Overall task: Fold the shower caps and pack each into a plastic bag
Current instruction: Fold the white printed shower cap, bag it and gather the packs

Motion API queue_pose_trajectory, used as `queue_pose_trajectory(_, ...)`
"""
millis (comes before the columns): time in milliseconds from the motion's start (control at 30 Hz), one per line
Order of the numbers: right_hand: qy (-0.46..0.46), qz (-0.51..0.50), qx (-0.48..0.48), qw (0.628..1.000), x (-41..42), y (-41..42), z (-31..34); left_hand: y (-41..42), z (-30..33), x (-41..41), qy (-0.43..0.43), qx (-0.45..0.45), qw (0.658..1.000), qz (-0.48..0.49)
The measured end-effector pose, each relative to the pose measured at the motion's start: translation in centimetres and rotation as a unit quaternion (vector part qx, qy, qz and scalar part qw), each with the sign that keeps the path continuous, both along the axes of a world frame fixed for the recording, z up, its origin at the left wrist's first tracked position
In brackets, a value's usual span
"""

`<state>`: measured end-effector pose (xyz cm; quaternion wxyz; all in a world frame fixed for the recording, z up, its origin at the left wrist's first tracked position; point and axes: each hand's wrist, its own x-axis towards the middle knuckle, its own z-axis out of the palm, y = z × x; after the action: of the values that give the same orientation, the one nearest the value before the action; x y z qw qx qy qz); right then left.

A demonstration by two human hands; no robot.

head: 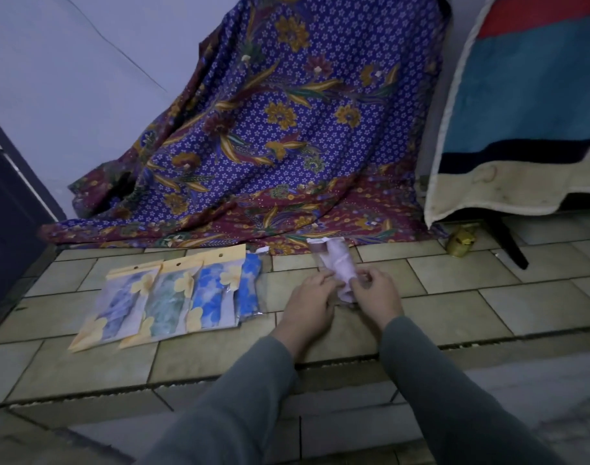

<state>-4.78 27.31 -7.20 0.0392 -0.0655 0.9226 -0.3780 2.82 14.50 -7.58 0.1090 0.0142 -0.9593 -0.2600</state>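
Note:
A folded pale pink shower cap [340, 263] lies partly inside a clear plastic bag [319, 253] on the tiled floor, near the middle of the view. My left hand [312, 297] holds the bag's near edge, and my right hand [376, 292] pinches the cap's near end. To the left lie several packed caps in a row: a blue-white one [119, 310], a green one [166, 303], a bright blue one [211, 293] and another blue one [250, 286] at the end.
A purple floral cloth [287, 129] hangs down onto the floor behind the bags. At the right stands a striped mattress [528, 95] with a dark leg [508, 239] and a small yellow object [461, 245] beside it. A dark door [8, 213] stands at the left.

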Motion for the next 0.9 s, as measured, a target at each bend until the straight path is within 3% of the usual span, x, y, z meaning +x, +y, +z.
queue_pose_trajectory(233, -0.006, 0.067, -0.153, 0.986, 0.9, -0.5, 0.6, -0.7, -0.4, 0.1, 0.075, 0.06, 0.995, 0.026)
queue_pose_trajectory(333, 0.034, 0.129, -0.199, 0.971, 1.5, -0.3, 1.7, -2.1, 0.6, 0.5, 0.12, 0.118, 0.983, 0.071)
queue_pose_trajectory(533, 0.144, 0.275, -0.209, 0.927, 1.7, -1.0, 2.2, -4.4, 3.0, 1.6, 0.205, 0.147, 0.961, 0.112)
queue_pose_trajectory(667, 0.249, 0.248, -0.236, 0.906, 1.4, -2.8, 2.3, -5.2, 3.9, 2.1, 0.217, 0.154, 0.958, 0.103)
queue_pose_trajectory(800, 0.281, 0.207, -0.244, 0.905, 1.3, -3.9, 2.6, -6.2, 3.9, 2.2, 0.247, 0.111, 0.958, 0.093)
queue_pose_trajectory(900, 0.249, 0.193, -0.254, 0.915, 1.5, -4.1, 2.8, -6.2, 4.0, 2.2, 0.254, 0.13, 0.952, 0.11)
